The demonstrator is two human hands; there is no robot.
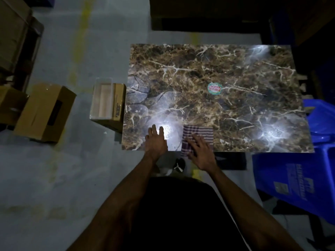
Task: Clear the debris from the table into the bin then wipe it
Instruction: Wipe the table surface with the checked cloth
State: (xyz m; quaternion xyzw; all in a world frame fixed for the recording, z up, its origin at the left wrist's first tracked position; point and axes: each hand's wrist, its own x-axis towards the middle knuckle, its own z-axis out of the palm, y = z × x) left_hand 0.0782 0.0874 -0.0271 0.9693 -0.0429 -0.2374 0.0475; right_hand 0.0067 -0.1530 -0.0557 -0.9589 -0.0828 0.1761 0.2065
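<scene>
A brown marble-patterned table point(208, 69) fills the middle of the head view. A striped purple-and-white cloth point(201, 133) lies folded at its near edge, one end hanging over. My right hand point(201, 153) rests flat on the cloth with fingers spread. My left hand point(155, 140) lies flat on the bare tabletop just left of the cloth, fingers straight. A round sticker point(215, 88) sits near the table's centre. A clear plastic bin point(101, 98) stands on a cardboard box by the table's left edge.
A cardboard box point(45, 111) lies on the floor further left, with more boxes behind it. A blue plastic chair point(308, 169) stands at the table's right near corner. My shoe point(179, 164) shows under the near edge.
</scene>
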